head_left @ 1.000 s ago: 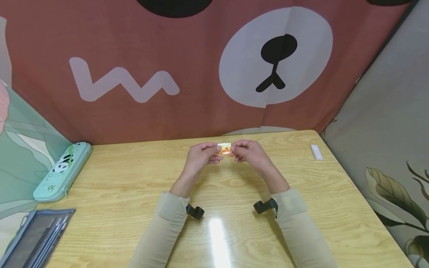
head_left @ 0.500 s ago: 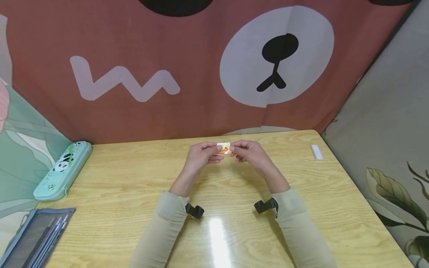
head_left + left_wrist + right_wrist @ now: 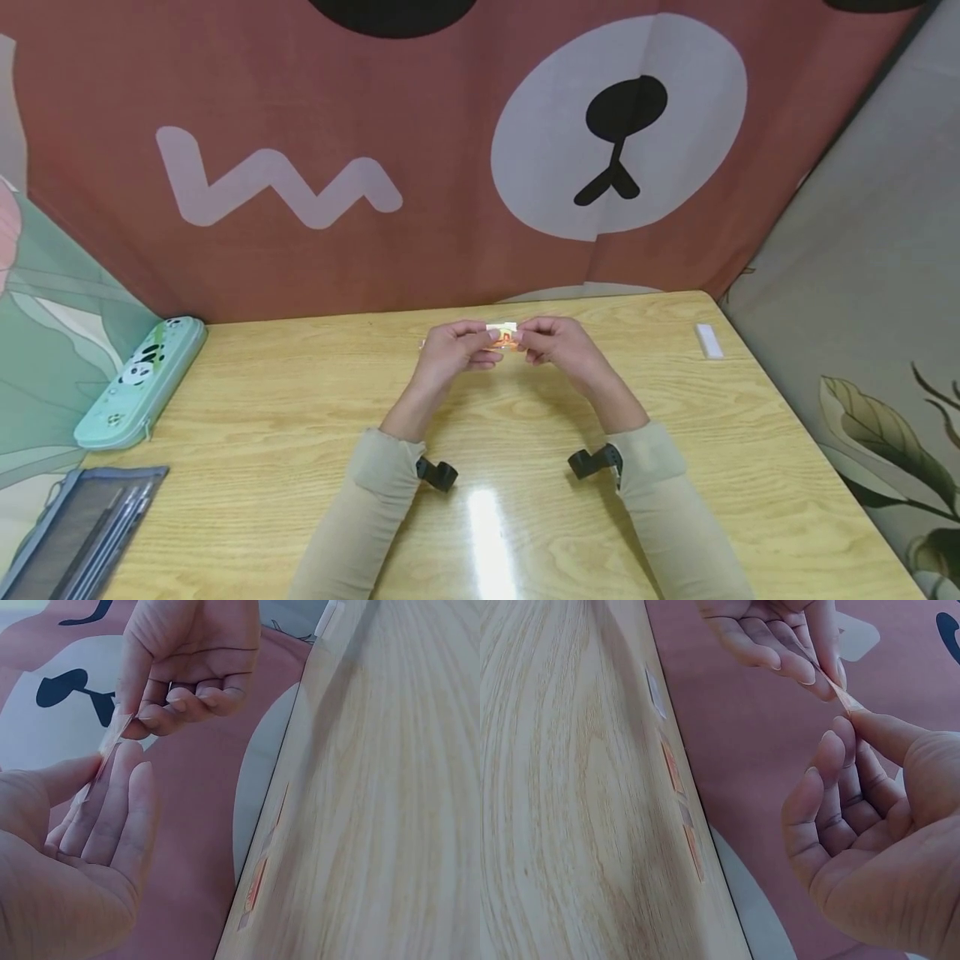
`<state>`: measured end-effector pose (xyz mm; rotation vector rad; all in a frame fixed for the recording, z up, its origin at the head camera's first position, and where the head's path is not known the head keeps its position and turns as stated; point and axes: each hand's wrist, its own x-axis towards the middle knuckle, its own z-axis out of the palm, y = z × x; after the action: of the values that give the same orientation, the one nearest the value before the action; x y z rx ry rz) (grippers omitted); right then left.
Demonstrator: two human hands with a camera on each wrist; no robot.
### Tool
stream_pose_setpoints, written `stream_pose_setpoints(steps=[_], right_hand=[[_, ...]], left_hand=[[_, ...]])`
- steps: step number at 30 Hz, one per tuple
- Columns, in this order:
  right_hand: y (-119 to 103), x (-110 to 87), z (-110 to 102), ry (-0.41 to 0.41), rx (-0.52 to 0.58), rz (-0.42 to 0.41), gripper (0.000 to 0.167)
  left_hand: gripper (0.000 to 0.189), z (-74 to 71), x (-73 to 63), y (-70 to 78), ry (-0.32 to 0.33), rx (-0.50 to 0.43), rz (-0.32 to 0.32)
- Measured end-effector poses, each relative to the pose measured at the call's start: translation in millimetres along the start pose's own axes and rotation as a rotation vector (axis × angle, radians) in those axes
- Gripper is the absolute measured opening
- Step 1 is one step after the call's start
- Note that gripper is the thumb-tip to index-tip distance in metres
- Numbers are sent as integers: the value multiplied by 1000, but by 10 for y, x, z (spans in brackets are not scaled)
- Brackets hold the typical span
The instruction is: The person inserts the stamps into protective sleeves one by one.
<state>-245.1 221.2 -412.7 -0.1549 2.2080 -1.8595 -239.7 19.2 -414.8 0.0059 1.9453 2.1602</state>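
Both hands meet above the far part of the table. Between them is a small, thin, flat piece (image 3: 504, 336) with a yellow and orange print and a pale upper edge. My left hand (image 3: 452, 350) pinches its left end between thumb and fingers. The right hand (image 3: 561, 343) pinches the opposite end. Seen nearly edge-on in the left wrist view, the flat piece (image 3: 111, 746) spans from thumb to thumb. In the right wrist view the other fingers of the right hand (image 3: 877, 832) curve loosely below the pinch.
Thin orange strips (image 3: 671, 766) and a pale strip (image 3: 655, 693) lie along the wooden table's (image 3: 300, 400) far edge. A white block (image 3: 708, 341) sits at the right. At the left are a mint panda pencil case (image 3: 142, 383) and a mesh pouch (image 3: 90, 533).
The hands have shifted very slightly toward the person, still pinching the flat piece. Its tilt has changed a little, so its print reflects light differently.
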Motion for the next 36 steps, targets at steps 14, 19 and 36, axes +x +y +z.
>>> stream_pose_setpoints(steps=[14,19,36], right_hand=[[-3,-5,8,24,-29,24,24],[1,-2,5,16,-33,18,25],[18,20,-69,55,0,17,29]], left_hand=[[23,48,20,-41,48,17,11],[23,52,24,-45,45,13,21],[26,-29,30,-25,52,87,-32]])
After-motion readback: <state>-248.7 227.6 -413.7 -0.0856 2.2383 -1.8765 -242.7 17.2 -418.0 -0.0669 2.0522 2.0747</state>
